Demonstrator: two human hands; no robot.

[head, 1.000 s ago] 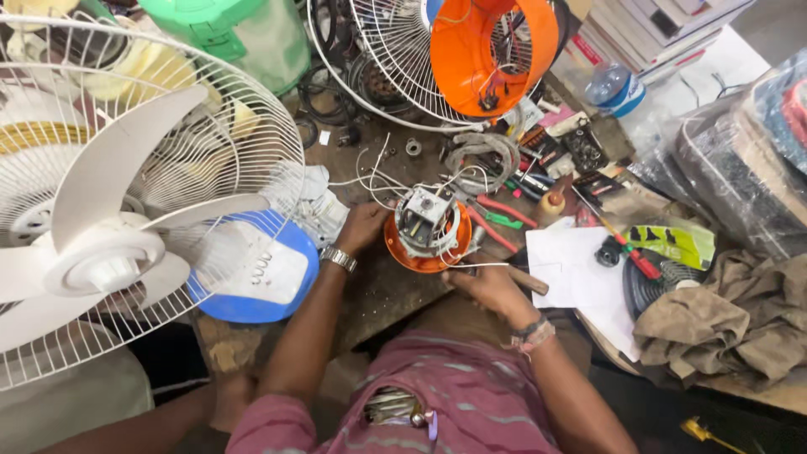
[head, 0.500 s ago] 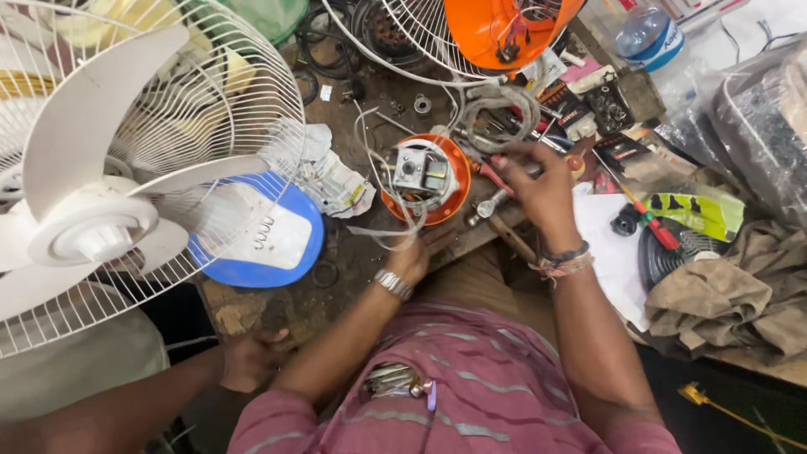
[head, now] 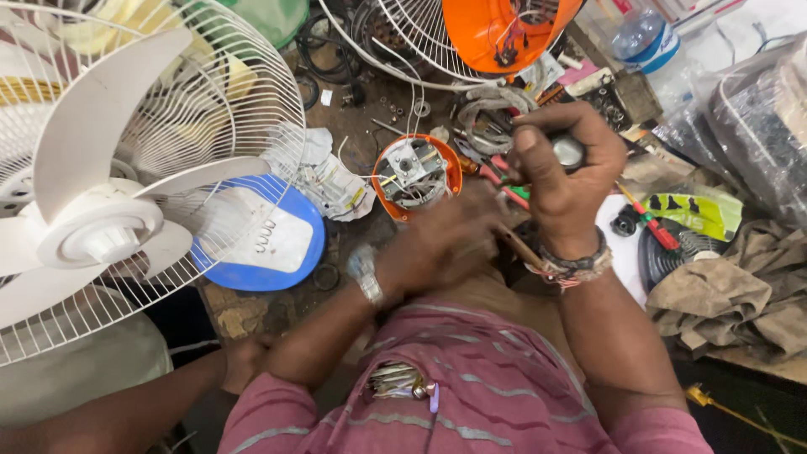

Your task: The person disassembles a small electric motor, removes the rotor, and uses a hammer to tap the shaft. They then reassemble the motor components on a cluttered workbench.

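The fan motor, in its orange housing, sat on the counter just above the middle of the frame, open side up so the windings and wires faced me. My left hand lay right below it, at the housing's lower right edge, steadying it; whether those fingers were closed on anything I cannot tell, as the hand was blurred. My right hand was raised right of the motor, fingers wrapped tight around a dark-handled tool, held upright like a driver. The white fan with its wire guard stood pushed to the left, its blue base beside the motor, leaving room. Loose tools lay close at the motor's right, within easy reach.
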